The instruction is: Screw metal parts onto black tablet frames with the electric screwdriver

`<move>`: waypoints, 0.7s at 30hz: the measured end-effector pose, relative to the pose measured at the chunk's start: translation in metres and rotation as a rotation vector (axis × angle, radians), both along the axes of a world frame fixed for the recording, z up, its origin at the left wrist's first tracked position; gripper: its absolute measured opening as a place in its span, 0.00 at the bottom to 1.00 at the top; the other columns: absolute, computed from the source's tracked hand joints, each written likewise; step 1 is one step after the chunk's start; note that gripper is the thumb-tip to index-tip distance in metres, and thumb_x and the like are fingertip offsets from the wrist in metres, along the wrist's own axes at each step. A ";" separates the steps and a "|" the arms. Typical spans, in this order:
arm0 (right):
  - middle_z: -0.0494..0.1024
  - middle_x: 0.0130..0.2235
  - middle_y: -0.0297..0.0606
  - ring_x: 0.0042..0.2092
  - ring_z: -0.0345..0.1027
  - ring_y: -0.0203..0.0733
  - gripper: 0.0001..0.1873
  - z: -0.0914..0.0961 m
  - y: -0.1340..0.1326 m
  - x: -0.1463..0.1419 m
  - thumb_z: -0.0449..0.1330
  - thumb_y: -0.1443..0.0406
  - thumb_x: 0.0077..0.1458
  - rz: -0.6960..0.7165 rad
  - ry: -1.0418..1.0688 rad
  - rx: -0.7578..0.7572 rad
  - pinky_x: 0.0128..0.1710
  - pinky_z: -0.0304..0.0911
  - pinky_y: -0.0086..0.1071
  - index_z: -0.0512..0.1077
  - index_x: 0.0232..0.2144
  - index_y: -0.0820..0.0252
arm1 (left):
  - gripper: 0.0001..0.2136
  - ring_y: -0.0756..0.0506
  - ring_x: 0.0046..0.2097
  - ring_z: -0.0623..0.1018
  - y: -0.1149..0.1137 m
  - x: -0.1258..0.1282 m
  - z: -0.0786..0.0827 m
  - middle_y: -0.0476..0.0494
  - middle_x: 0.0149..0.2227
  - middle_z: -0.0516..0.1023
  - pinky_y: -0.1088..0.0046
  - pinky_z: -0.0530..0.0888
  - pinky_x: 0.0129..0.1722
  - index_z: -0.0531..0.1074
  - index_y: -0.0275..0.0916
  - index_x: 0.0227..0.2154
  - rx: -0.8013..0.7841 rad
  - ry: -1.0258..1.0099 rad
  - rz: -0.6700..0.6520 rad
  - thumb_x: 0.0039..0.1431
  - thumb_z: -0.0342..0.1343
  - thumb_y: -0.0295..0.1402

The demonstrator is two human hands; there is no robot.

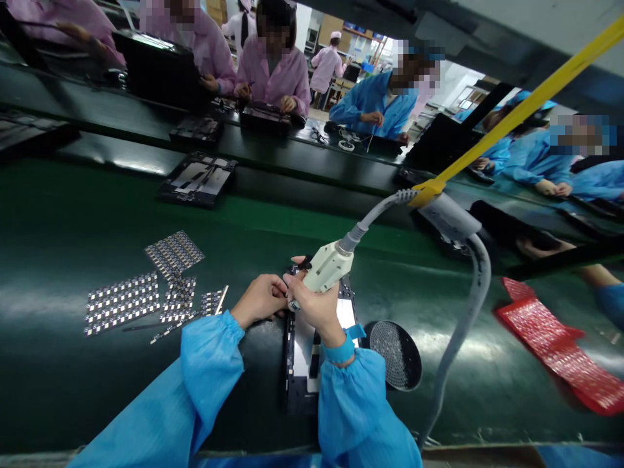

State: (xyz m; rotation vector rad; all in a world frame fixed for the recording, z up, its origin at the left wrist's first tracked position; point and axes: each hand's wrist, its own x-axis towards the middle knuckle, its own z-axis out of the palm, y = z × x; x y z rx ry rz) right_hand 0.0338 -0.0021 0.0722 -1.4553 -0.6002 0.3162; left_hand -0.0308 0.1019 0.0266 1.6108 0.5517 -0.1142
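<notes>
My right hand is wrapped round a cream-coloured hand tool with a thick grey cable at its rear. The tool slants down to the left, and its tip is hidden by my fingers. My left hand is pinched close beside the right thumb; whatever lies between its fingers is too small to make out. Both hands are over the upper part of a black-framed, tablet-like device with silver-white inner panels. To its right sits a round black dish of small clear pieces.
Sheets of small parts lie at left; a red strip lies at right. Another open device rests farther back. The grey cable hangs from a yellow strap. Co-workers in pink and blue sit across the bench; another person's hand is at right.
</notes>
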 end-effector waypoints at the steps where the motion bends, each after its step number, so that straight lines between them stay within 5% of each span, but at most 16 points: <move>1: 0.70 0.19 0.28 0.22 0.66 0.36 0.14 -0.001 0.000 0.000 0.65 0.68 0.47 0.003 0.000 -0.006 0.26 0.66 0.32 0.72 0.39 0.61 | 0.06 0.49 0.23 0.77 0.000 0.000 0.000 0.50 0.23 0.75 0.82 0.69 0.15 0.69 0.34 0.31 0.000 0.000 0.000 0.48 0.57 0.22; 21: 0.69 0.18 0.27 0.25 0.70 0.39 0.14 -0.002 -0.003 -0.005 0.64 0.67 0.47 0.071 0.006 -0.015 0.28 0.69 0.33 0.71 0.38 0.60 | 0.07 0.51 0.21 0.75 0.002 0.000 0.000 0.52 0.21 0.72 0.83 0.69 0.14 0.70 0.34 0.30 0.021 -0.028 0.013 0.47 0.55 0.20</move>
